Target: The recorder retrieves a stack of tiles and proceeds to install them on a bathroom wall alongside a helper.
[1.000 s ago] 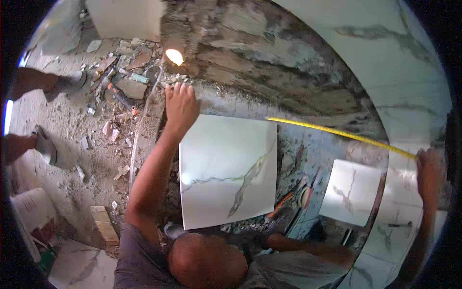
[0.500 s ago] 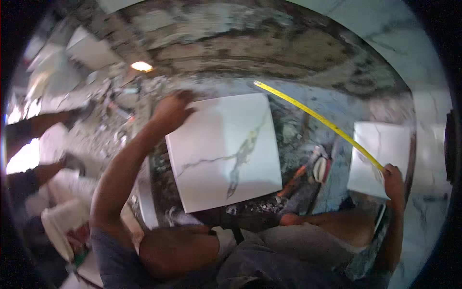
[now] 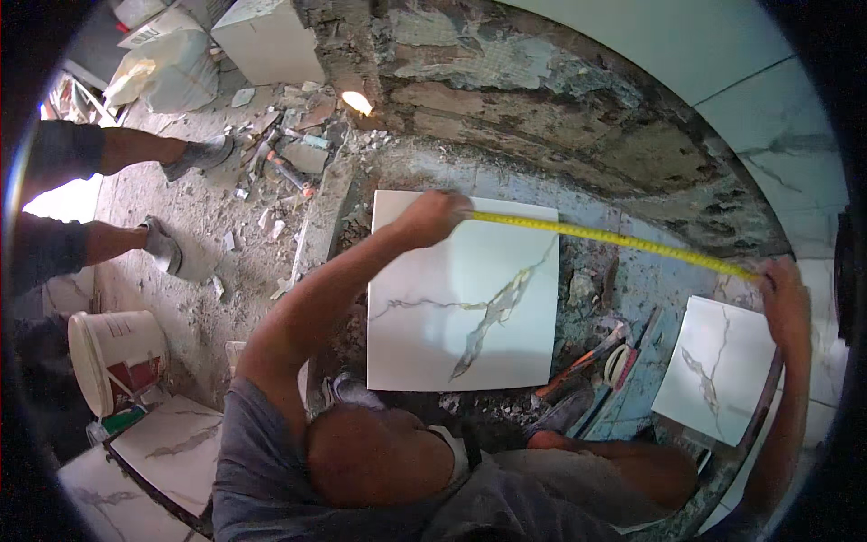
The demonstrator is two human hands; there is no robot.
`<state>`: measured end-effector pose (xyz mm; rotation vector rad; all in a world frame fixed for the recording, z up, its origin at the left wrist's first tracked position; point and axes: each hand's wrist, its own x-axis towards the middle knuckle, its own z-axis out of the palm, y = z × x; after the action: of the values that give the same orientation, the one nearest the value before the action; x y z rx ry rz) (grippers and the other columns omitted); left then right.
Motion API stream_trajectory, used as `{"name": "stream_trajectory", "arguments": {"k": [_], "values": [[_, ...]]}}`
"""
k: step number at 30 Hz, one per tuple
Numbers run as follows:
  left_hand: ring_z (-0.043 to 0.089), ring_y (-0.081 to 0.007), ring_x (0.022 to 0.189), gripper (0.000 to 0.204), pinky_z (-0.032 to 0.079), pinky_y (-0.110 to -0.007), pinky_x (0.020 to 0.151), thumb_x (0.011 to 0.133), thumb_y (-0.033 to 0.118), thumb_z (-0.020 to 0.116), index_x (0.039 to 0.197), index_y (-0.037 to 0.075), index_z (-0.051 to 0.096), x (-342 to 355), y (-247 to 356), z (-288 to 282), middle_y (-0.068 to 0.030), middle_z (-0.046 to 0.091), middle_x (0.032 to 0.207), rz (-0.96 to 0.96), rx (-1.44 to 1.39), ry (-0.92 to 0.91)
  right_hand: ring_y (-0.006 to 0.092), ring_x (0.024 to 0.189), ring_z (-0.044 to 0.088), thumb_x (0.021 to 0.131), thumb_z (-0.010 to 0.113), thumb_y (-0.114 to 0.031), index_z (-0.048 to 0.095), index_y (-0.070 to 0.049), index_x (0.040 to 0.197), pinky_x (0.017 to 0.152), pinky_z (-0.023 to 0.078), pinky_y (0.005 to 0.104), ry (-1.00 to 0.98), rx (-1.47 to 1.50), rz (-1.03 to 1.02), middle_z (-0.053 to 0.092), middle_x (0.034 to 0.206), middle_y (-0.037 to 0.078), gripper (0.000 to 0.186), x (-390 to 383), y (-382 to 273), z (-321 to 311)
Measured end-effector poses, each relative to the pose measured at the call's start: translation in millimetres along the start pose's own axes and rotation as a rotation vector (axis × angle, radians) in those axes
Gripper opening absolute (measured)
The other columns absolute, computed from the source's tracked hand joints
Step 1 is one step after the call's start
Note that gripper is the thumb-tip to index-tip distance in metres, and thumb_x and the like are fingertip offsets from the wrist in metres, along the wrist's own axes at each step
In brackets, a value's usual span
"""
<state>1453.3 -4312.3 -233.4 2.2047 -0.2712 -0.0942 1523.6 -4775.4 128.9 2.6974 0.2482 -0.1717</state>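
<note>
A yellow tape measure is stretched nearly level between my hands. My left hand is closed on its left end, over the far part of a large white marble-patterned tile. My right hand is closed round the other end, at the right by the wall; the case is hidden in it. The blade runs across the tile's far right corner and on over the rough ground. Below my right hand lies a smaller piece of the same tile.
A hammer and a pink-and-white tool lie right of the large tile. Another hammer rests among rubble at left. A white bucket stands near more tiles. Another person's legs are at far left.
My left hand has moved right and taken hold of the tape's loose end. My right hand has moved farther away from me. The tape now lies flatter, and the view has shifted.
</note>
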Motion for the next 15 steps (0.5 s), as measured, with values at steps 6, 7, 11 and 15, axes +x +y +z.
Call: {"name": "stream_trajectory", "arguments": {"k": [6, 7, 11, 15], "values": [[0.062, -0.0363, 0.087, 0.012, 0.050, -0.045, 0.080, 0.086, 0.009, 0.056, 0.091, 0.004, 0.066, -9.8, 10.9, 4.7, -0.0155, 0.065, 0.091, 0.290, 0.038, -0.008, 0.0254, 0.079, 0.060, 0.080, 0.071, -0.010, 0.063, -0.008, 0.110, 0.073, 0.050, 0.0353, -0.206, 0.378, -0.057, 0.057, 0.089, 0.012, 0.031, -46.2, -7.4, 103.4], [0.061, -0.0354, 0.088, 0.012, 0.050, -0.045, 0.081, 0.086, 0.007, 0.055, 0.092, 0.004, 0.065, -10.3, 27.5, 17.2, -0.0149, 0.065, 0.091, 0.286, 0.011, -0.017, 0.0246, 0.085, 0.062, 0.080, 0.072, -0.012, 0.062, -0.010, 0.118, 0.076, 0.051, 0.0362, -0.270, 0.525, 0.001, 0.060, 0.094, 0.013, 0.040, -51.8, -16.9, 120.4], [0.058, -0.0316, 0.105, 0.021, 0.045, -0.042, 0.098, 0.086, 0.007, 0.056, 0.104, 0.003, 0.065, 11.9, 106.9, 61.6, -0.0162, 0.064, 0.106, 0.344, 0.289, -0.349, 0.0367, 0.112, 0.057, 0.079, 0.075, -0.041, 0.049, -0.011, 0.137, 0.097, 0.045, 0.0452, -0.394, 0.588, -0.192, 0.057, 0.124, 0.023, 0.070, -43.6, -68.8, 188.7], [0.044, -0.0364, 0.124, 0.052, 0.036, -0.044, 0.108, 0.088, 0.023, 0.064, 0.134, 0.005, 0.046, 59.6, 151.3, 82.2, -0.0181, 0.049, 0.133, 0.436, 0.307, -0.116, 0.0409, 0.117, 0.054, 0.078, 0.071, -0.055, 0.034, -0.007, 0.145, 0.098, 0.043, 0.0497, -0.381, 0.774, -0.076, 0.054, 0.129, 0.026, 0.090, 8.6, -76.9, 265.6]]}}
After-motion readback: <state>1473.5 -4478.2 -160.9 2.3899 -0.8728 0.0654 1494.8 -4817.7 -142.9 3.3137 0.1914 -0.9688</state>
